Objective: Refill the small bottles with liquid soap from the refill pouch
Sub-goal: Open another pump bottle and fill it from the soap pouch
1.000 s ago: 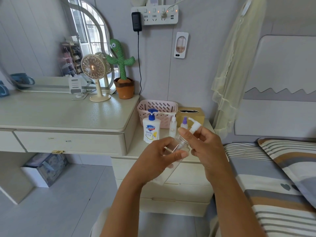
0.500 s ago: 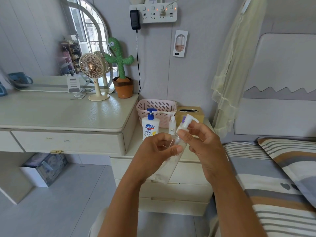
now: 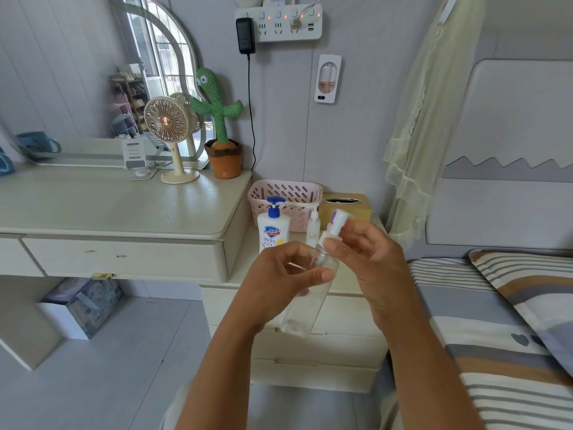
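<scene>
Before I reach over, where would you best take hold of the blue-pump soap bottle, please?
Grip the soap bottle round its white body, from the front-left: it stands upright, the pink basket is behind it and a small white bottle on its right.

A cream counter (image 3: pixel 108 209) with a drawer runs along the pale grey wall (image 3: pixel 356 135). On it stand an arched mirror (image 3: pixel 77 88), a desk fan (image 3: pixel 166 120) and a plush cactus (image 3: pixel 215 100). Above its right end hangs a power strip (image 3: pixel 280 24). To its right sit a lower drawer chest (image 3: pixel 347 352) and a striped bed (image 3: pixel 496 352); below it lies grey floor (image 3: pixel 108 383).
</scene>
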The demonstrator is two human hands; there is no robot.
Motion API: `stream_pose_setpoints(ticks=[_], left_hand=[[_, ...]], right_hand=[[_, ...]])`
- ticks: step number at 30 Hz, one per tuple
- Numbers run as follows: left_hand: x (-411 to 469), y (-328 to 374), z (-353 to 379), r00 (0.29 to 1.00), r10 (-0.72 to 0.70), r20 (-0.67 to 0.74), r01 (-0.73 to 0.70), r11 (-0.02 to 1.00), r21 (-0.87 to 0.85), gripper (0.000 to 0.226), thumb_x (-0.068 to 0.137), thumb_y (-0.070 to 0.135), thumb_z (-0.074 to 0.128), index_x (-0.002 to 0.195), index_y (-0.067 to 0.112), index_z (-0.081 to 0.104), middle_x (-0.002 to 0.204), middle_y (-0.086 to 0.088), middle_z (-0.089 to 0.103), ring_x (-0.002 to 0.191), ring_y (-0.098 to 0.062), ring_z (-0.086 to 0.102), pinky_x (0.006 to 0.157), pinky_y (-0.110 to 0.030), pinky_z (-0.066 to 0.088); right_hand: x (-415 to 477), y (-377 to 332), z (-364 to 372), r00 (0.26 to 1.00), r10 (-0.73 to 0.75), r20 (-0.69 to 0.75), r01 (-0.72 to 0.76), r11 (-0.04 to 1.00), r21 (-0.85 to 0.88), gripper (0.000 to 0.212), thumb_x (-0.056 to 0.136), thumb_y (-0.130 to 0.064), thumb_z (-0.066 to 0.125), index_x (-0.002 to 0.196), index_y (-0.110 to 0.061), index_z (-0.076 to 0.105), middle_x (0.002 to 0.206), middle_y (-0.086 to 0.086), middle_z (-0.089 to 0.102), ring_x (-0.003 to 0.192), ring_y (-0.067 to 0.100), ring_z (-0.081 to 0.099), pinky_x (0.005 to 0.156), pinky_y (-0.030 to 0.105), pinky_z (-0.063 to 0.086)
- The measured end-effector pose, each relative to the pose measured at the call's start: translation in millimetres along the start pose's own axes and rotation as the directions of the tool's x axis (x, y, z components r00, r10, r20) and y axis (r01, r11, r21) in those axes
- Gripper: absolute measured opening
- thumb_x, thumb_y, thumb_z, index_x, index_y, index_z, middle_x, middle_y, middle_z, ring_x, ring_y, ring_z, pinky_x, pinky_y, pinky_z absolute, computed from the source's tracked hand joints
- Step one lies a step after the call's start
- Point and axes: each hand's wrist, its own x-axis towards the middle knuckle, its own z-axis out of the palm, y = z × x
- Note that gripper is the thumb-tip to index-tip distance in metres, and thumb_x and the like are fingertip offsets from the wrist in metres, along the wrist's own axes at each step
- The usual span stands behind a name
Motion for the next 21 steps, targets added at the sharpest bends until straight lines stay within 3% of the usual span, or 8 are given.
stream_pose_setpoints(ticks=[4, 7, 10, 16, 21], left_hand=[[0.5, -1.6, -1.3, 1.0, -0.001, -0.024, 0.001, 1.0, 0.004, 0.024, 0.073, 0.028, 0.08, 0.091, 0.014, 0.07, 0.078, 0.005, 0.068, 0.084, -0.028, 0.067, 0.08, -0.047, 0.058], [0.6, -0.7, 0.9, 1.0, 0.014, -0.016, -0.013, 0.999, 0.037, 0.022, 0.073, 0.029, 0.08, 0.089, 0.018, 0.071, 0.081, 0.005, 0.07, 0.082, -0.019, 0.067, 0.081, -0.037, 0.057], [0.3, 0.1, 3.0, 1.0, 0.017, -0.009, -0.016, 0.998, 0.061, 0.021, 0.073, 0.029, 0.08, 0.09, 0.019, 0.071, 0.086, 0.004, 0.072, 0.086, -0.013, 0.066, 0.083, -0.031, 0.055], [-0.7, -1.7, 3.0, 1.0, 0.018, -0.022, -0.016, 0.999, 0.049, 0.018, 0.073, 0.029, 0.08, 0.088, 0.021, 0.072, 0.085, 0.006, 0.072, 0.084, -0.014, 0.066, 0.083, -0.036, 0.055], [-1.4, -1.4, 6.3, 0.999, 0.029, -0.015, -0.028, 0.998, 0.06, 0.018, 0.073, 0.031, 0.079, 0.088, 0.023, 0.071, 0.083, 0.01, 0.071, 0.083, -0.013, 0.065, 0.081, -0.031, 0.055]], right_hand=[[-2.5, 0.2, -3.8, 0.995, 0.021, 0.093, -0.021, 1.0, -0.005, 0.037, 0.082, -0.035, 0.07, 0.117, -0.029, 0.061, 0.107, -0.011, 0.071, 0.106, 0.011, 0.064, 0.099, 0.045, 0.047], [-3.2, -0.4, -1.2, 0.996, 0.02, 0.084, -0.021, 1.0, 0.002, 0.052, 0.07, -0.045, 0.076, 0.117, -0.03, 0.06, 0.108, -0.009, 0.07, 0.104, 0.013, 0.065, 0.095, 0.046, 0.05], [-2.7, 0.8, -0.2, 1.0, 0.006, 0.017, -0.007, 0.999, 0.033, 0.057, 0.062, -0.044, 0.078, 0.114, -0.027, 0.062, 0.104, -0.005, 0.071, 0.101, 0.016, 0.066, 0.093, 0.046, 0.052], [-5.1, 0.6, -6.2, 0.993, 0.003, 0.117, -0.004, 1.0, 0.003, 0.038, 0.082, -0.036, 0.071, 0.118, -0.029, 0.06, 0.111, -0.006, 0.07, 0.109, 0.014, 0.064, 0.101, 0.05, 0.044], [-6.6, -1.5, -1.4, 0.997, -0.018, 0.075, 0.02, 1.0, -0.015, 0.055, 0.066, -0.05, 0.074, 0.115, -0.03, 0.061, 0.11, -0.01, 0.069, 0.107, 0.013, 0.064, 0.095, 0.048, 0.051]])
